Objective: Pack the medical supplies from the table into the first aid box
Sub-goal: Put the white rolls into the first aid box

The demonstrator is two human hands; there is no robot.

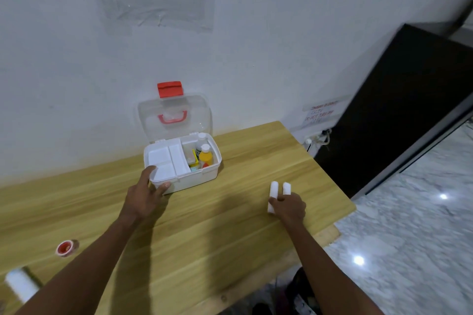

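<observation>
One wooden table (217, 225), white wall (281, 46)

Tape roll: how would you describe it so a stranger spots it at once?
Start at the wooden table and go to its near left corner, far from the open box. The tape roll lies there, left of the left forearm. It is the only red ring; its neighbour is a white roll.
</observation>
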